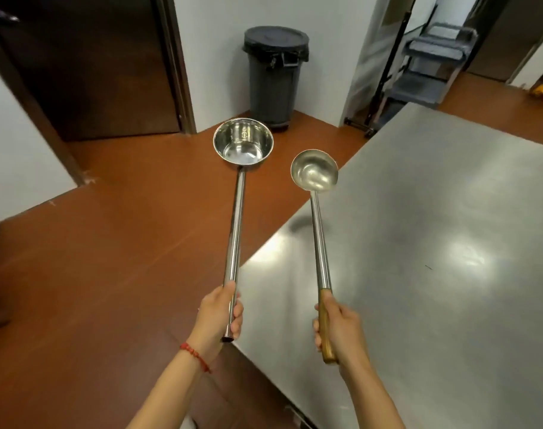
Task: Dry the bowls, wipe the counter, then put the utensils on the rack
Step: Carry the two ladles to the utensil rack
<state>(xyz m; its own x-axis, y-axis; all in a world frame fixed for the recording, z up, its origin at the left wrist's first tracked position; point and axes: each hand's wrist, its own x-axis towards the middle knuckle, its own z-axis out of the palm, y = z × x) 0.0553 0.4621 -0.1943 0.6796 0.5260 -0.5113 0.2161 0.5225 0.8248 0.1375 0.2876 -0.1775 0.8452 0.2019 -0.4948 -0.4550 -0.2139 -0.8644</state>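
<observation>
Left hand [218, 314] grips steel dipper [243, 144] handle; right hand [341, 328] grips ladle [314, 171] wooden handle, above counter [434, 243].

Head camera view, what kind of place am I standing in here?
Most likely a commercial kitchen or its back-of-house area. The signs: a large stainless steel worktable, a big lidded grey trash bin on wheels, and long-handled catering utensils, a steel dipper and a wooden-handled ladle.
</observation>
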